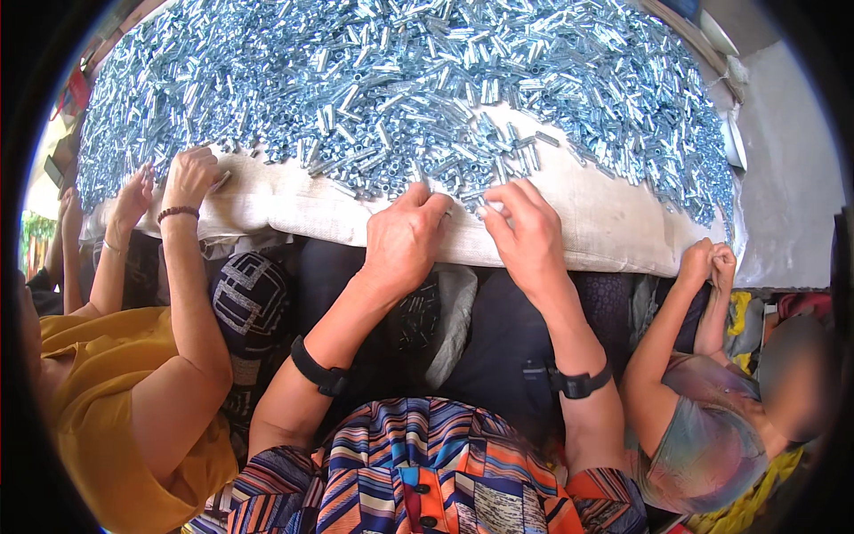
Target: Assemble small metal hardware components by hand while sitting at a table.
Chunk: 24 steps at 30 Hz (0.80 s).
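A broad heap of small, shiny metal tubes (382, 98) covers the cloth-topped table in front of me. At the near edge of the heap, my left hand (402, 233) has its thumb and fingers pressed together beside loose tubes; whatever is between them is hidden. My right hand (530, 233) is a short way to the right, thumb and forefinger pinched on a small metal tube (484, 210). Both hands rest low over the pale cloth (614, 227), with a few scattered tubes between and just beyond them.
A person in a mustard top (124, 383) works at the left, hands at the heap's edge. Another person in a multicoloured top (712, 436) sits at the right, hands together by the table's corner. A pale grey surface (787, 169) lies beyond the right edge.
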Motion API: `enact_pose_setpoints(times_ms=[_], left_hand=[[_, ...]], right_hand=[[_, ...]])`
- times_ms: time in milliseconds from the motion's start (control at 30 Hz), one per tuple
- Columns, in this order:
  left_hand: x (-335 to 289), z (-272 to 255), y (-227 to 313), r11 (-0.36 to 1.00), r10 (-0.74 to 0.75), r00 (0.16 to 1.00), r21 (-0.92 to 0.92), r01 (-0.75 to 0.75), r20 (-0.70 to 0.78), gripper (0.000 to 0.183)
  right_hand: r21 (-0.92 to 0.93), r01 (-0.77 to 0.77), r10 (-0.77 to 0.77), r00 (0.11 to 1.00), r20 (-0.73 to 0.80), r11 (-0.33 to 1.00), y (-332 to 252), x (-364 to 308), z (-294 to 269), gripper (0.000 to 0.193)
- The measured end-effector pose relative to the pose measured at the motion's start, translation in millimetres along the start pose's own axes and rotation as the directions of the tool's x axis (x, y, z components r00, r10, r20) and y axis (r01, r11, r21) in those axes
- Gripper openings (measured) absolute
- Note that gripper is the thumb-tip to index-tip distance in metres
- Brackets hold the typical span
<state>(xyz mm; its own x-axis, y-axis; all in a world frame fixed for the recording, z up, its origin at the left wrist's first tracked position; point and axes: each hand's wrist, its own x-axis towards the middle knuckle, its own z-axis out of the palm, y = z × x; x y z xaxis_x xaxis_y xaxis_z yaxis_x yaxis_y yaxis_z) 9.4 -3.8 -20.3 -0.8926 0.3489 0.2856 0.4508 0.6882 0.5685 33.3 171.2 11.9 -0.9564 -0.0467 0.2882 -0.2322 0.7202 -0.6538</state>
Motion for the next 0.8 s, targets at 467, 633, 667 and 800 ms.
enact_pose_setpoints(times_ms=[467,633,667,800], left_hand=[[1.7,-13.9,-12.2,0.742,-0.231,0.965,-0.620,0.255,0.121,0.007],[-1.5,-13.1,-17.1,0.465,-0.271,0.926,-0.807,0.364,0.262,0.009],[-1.1,-12.1,-16.4,0.455,-0.259,0.933,-0.820,0.346,0.250,0.009],[-1.9,-15.3,-8.6,0.443,-0.263,0.931,-0.826,0.349,0.252,0.008]], right_hand=[[-0.284,0.151,-0.143,0.989,0.050,0.947,13.6,18.9,10.9,0.006],[-0.362,0.110,-0.061,0.987,0.146,0.926,3.0,33.5,12.5,0.008],[-0.397,0.104,-0.025,0.980,0.199,0.912,3.0,36.8,11.8,0.014],[-0.316,0.101,-0.070,0.992,0.109,0.943,11.8,34.9,5.7,0.020]])
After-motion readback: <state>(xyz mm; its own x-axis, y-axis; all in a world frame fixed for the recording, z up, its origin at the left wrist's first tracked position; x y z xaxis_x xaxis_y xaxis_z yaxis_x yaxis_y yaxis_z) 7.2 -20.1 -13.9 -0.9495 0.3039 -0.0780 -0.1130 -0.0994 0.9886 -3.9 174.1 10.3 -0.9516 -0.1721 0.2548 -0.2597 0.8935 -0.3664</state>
